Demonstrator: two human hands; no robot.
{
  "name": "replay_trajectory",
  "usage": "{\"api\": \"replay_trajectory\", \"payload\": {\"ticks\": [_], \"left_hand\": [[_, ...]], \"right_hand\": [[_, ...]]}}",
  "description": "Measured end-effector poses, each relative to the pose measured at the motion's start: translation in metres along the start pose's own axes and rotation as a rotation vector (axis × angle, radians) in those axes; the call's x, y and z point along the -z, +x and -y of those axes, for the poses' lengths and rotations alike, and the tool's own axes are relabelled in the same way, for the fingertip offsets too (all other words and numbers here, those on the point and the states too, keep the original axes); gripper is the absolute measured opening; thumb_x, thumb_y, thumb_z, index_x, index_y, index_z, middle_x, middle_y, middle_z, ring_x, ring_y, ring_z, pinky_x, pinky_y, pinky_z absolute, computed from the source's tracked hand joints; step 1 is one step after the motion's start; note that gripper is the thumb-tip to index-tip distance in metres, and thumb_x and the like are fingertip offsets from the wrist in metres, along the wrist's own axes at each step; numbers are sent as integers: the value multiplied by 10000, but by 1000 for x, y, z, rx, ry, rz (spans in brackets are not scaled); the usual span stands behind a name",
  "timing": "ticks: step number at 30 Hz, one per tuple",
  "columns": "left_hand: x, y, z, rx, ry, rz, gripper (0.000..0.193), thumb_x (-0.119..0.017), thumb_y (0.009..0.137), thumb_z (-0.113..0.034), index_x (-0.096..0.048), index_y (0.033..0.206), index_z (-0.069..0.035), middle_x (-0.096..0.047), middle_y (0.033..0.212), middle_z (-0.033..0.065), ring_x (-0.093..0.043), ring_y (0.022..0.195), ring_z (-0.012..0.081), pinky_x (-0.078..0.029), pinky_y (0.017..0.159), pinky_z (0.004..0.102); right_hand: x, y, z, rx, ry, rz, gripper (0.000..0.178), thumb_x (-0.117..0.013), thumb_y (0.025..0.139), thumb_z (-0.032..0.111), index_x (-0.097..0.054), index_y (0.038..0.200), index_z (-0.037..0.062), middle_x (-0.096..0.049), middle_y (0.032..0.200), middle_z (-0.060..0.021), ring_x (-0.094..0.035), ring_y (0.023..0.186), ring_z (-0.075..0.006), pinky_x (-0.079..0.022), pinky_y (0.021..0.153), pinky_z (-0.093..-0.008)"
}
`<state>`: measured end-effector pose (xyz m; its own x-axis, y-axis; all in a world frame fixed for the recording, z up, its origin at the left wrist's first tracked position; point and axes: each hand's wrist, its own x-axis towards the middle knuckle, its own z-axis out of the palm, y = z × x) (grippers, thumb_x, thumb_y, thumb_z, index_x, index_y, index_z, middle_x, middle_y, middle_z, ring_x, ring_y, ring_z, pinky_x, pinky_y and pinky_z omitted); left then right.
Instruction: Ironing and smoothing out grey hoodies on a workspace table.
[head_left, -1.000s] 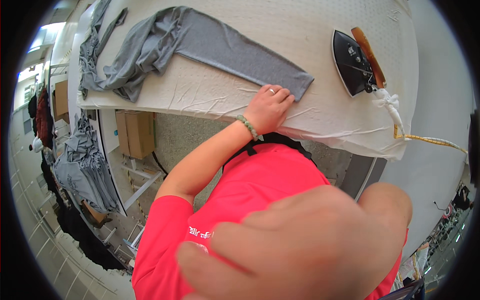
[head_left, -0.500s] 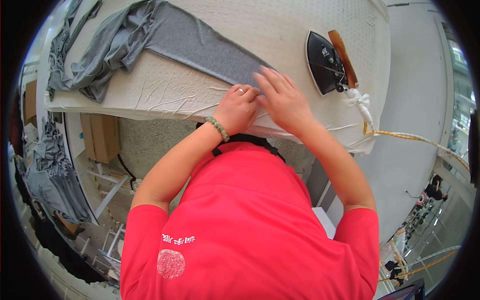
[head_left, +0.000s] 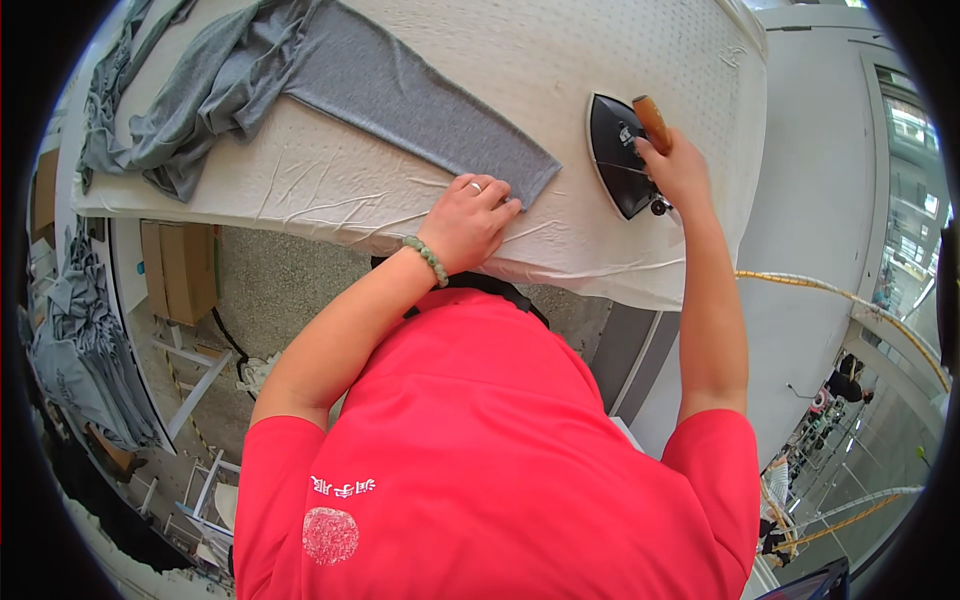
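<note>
A grey knit garment [head_left: 420,110] lies across the padded white board, one leg or sleeve smoothed flat towards me and the rest bunched at the far left. At the flat part's near corner my left hand [head_left: 468,218] is closed, its curled fingers pinching the fabric edge. To the right, my right hand [head_left: 682,172] is wrapped round the wooden handle of a black iron [head_left: 612,160]. The iron rests on the board, apart from the garment, with its rear end towards me. My palm hides part of the handle.
The white ironing table [head_left: 330,190] has a wrinkled cover along its near edge. A yellow-and-white hose [head_left: 830,288] runs off to the right. Below left are a cardboard box [head_left: 180,270] and a pile of grey garments [head_left: 85,350].
My right hand has left the garment's end and moved right to grip the iron, which has shifted slightly left and nearer. My left hand stays at the fabric edge.
</note>
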<state>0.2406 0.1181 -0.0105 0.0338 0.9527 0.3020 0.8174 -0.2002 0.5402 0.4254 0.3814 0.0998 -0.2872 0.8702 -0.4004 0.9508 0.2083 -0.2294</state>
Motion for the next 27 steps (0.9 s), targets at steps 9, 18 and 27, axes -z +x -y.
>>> {"api": "replay_trajectory", "payload": {"ticks": [9, 18, 27], "left_hand": [[0, 1, -2, -19, 35, 8, 310, -691, 828, -114, -695, 1136, -86, -643, 1135, 67, -619, 1131, 263, -456, 1034, 428], [-3, 1, 7, -3, -9, -42, 305, -700, 804, -112, -699, 1108, -85, -661, 1128, 63, -630, 1122, 257, -461, 1018, 418], [24, 0, 45, -29, 114, -19, 204, -705, 791, -113, -694, 993, -95, -673, 1029, 37, -646, 1029, 250, -476, 946, 411]], "right_hand": [[-27, -49, 27, 264, -118, 57, 381, -727, 951, 325, -683, 1123, -12, -749, 1011, -234, -707, 977, -443, -557, 858, -477], [-48, -83, 31, 174, -137, 244, 392, -729, 944, 343, -682, 1155, 16, -747, 1008, -236, -715, 974, -419, -558, 847, -478], [-70, -102, 57, 189, -178, 231, 434, -725, 938, 387, -663, 1155, 16, -752, 999, -227, -720, 976, -418, -563, 842, -498]]}}
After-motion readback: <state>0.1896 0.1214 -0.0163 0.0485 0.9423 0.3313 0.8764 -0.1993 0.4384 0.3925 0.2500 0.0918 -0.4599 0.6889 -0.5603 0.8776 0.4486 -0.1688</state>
